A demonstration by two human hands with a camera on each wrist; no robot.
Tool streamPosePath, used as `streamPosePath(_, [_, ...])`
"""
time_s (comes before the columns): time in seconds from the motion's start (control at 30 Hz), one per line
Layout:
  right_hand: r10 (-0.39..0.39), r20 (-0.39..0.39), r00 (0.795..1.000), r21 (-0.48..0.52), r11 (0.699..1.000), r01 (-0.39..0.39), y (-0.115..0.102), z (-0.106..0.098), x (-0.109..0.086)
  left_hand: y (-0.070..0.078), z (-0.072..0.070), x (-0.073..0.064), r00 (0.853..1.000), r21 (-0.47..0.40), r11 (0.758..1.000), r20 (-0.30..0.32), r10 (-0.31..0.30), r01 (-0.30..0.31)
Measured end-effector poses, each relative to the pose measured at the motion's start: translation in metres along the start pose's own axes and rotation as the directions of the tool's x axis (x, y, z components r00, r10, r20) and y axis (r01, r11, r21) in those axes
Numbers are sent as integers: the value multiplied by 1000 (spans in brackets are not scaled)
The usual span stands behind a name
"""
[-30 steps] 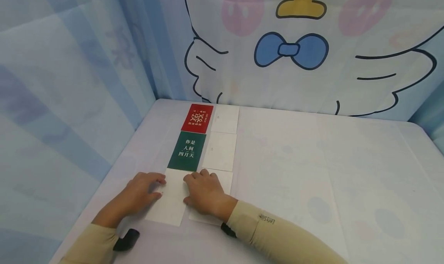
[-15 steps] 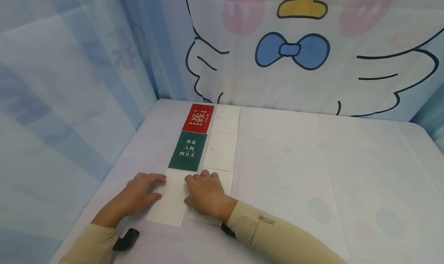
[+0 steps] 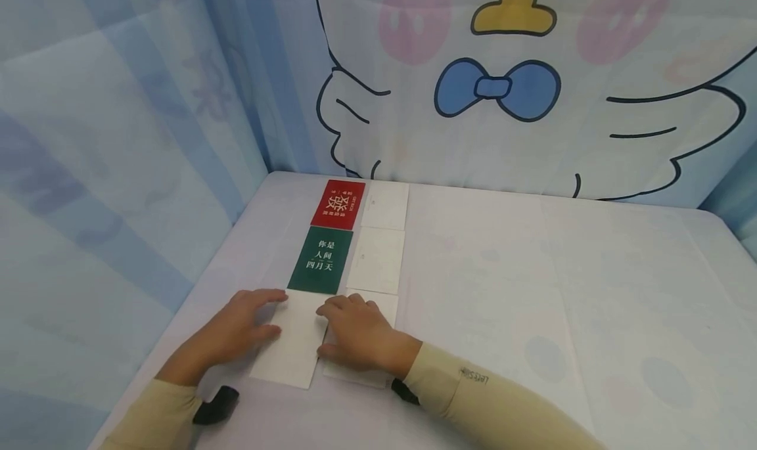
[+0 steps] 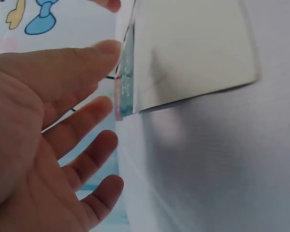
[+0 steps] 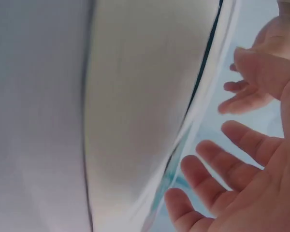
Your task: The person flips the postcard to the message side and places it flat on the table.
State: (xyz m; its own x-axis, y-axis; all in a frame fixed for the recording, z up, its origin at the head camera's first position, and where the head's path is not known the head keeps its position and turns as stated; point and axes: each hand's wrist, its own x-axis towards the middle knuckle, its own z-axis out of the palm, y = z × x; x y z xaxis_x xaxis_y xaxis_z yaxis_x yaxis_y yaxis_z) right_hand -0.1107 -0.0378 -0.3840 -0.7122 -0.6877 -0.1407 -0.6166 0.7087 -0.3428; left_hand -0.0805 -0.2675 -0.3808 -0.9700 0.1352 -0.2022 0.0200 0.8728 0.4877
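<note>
In the head view, a white card (image 3: 296, 341) lies nearest the person in the left column. My left hand (image 3: 233, 325) is at its left edge, thumb and index finger spread apart with fingertips right at the edge. My right hand (image 3: 361, 332) overlaps the near white card (image 3: 386, 305) of the right column, its fingertips by the left card's right edge. Beyond lie a green card with white characters (image 3: 313, 279) and a red card (image 3: 338, 204). Both wrist views show relaxed, parted fingers on the left hand (image 4: 67, 125) and right hand (image 5: 237, 174).
Two more white cards, a middle one (image 3: 376, 261) and a far one (image 3: 386, 205), continue the right column. The pale tablecloth (image 3: 503, 305) stretches to the right. Patterned curtains (image 3: 118, 174) hang at the table's left and back edges.
My right hand has shifted slightly right and toward the person, uncovering more of the left white card's edge. The left thumb and index finger have spread a little wider. The cards keep their layout.
</note>
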Motion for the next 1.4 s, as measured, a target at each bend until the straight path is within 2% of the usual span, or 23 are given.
streamPosePath(0.13, [26,-24,999,77,997,-24,14,-12,3,2,-7,9,999,-6,1000,-42,26,-26])
streamPosePath(0.33, [52,-64,997,59,997,-48,39,-30,21,-4,-16,39,997,-16,999,-58,45,-46])
streamPosePath(0.57, [67,-55,996,-13,998,-68,60,-38,45,-7,-17,80,1000,-47,999,4,-7,7])
streamPosePath(0.77, [102,-12,995,0,995,-102,66,-37,60,-7,-12,103,997,-62,998,68,-20,24])
streamPosePath(1.0, [113,22,993,53,992,-114,61,-32,69,-5,-9,114,995,-45,998,95,-29,33])
streamPosePath(1.2, [133,64,989,45,990,-136,57,-25,70,-1,-10,113,991,-75,995,126,-48,58])
streamPosePath(1.4, [124,47,991,14,992,-125,56,-24,71,2,-14,110,988,-77,995,145,-56,68])
